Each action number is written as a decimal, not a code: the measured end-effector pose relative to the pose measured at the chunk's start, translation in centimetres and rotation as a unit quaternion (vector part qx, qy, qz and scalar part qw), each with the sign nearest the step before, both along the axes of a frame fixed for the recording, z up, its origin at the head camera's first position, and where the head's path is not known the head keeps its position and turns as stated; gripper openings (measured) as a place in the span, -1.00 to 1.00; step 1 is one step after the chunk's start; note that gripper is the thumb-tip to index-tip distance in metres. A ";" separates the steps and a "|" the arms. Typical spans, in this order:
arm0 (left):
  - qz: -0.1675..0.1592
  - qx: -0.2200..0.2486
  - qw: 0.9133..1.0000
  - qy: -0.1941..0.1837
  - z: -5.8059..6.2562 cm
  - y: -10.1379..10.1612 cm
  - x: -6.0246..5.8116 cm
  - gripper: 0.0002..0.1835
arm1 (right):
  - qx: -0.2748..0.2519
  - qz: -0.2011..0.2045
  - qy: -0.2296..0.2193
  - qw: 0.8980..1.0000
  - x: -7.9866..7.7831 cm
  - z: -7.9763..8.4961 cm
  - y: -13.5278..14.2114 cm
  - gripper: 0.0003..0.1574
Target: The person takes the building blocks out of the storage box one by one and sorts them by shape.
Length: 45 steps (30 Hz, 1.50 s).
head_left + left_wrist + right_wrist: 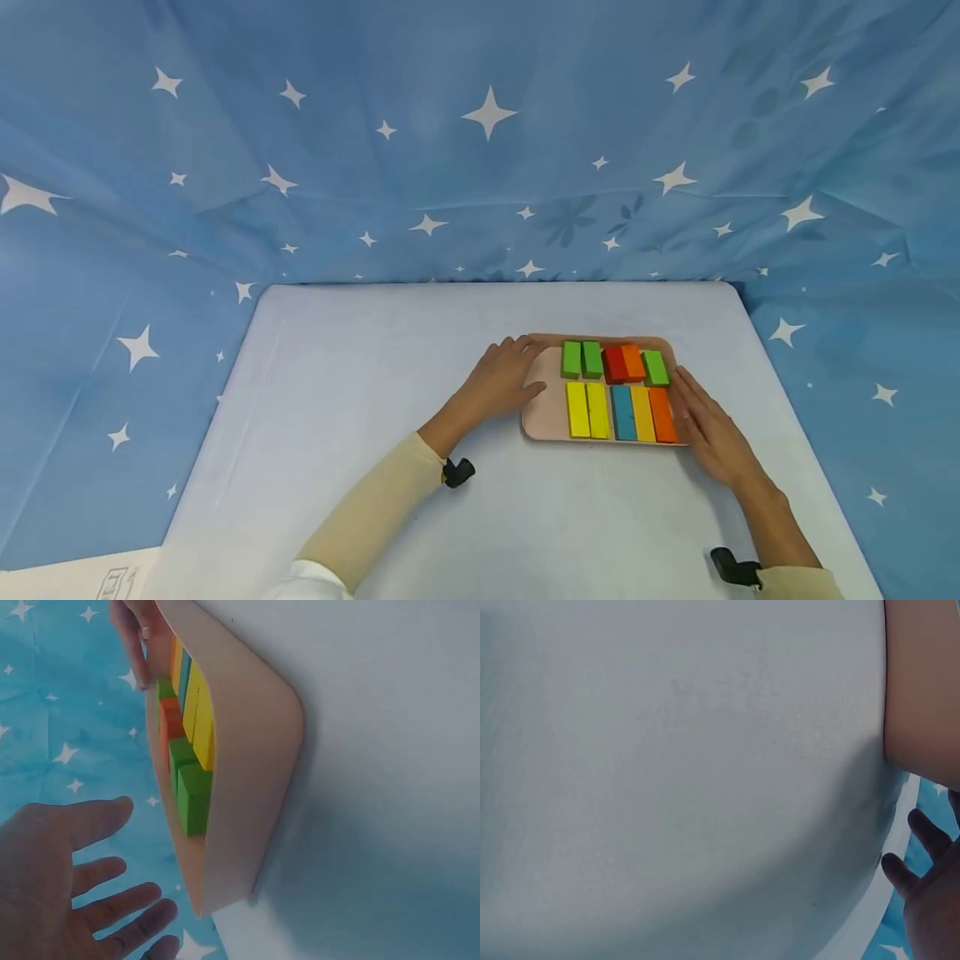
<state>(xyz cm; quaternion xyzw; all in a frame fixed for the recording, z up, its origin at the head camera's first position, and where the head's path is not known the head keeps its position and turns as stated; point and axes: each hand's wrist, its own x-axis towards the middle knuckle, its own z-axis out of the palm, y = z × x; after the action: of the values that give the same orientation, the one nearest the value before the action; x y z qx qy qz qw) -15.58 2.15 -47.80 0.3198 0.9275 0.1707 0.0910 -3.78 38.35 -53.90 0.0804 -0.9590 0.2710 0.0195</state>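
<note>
A pinkish-tan tray [546, 412] holds colored wooden blocks in two rows. Green [572, 360], red [614, 365] and orange [633, 363] blocks lie along its far side. Longer yellow [577, 409], blue [623, 412], amber [642, 414] and orange [662, 414] blocks line the near side. At the tray's left end is my left hand [498, 379], fingers spread and fingertips over the far left corner. In the left wrist view that hand [82, 885] has nothing between thumb and fingers. My right hand [712, 429] lies along the tray's right end, fingers extended.
The tray stands on a white-covered table [360, 358]. A blue curtain [480, 167] with white stars hangs behind and beside it. Something pale with printed marks [82, 575] lies at the lower left corner of the head view.
</note>
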 end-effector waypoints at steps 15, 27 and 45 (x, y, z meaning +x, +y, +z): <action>-0.031 -0.012 0.998 -0.061 -2.7 4.7 -3.5 -0.28 | 0.011 -0.008 -0.038 0.999 -0.9 -1.2 -0.4 -0.21; -0.031 -0.047 0.998 -0.026 -3.3 5.0 -3.9 -0.38 | 0.016 0.000 -0.033 0.999 -0.9 -0.8 -0.8 -0.21; -0.005 0.129 0.983 -0.130 -0.6 1.6 -4.3 -0.33 | 0.015 -0.012 -0.043 0.999 -0.2 -0.1 0.3 -0.23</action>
<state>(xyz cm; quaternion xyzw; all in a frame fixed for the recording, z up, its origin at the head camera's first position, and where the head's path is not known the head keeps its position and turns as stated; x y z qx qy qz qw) -19.92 3.77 -48.43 0.3089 0.8761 0.3290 0.1699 -4.02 38.64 -53.99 0.0575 -0.9637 0.2599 -0.0199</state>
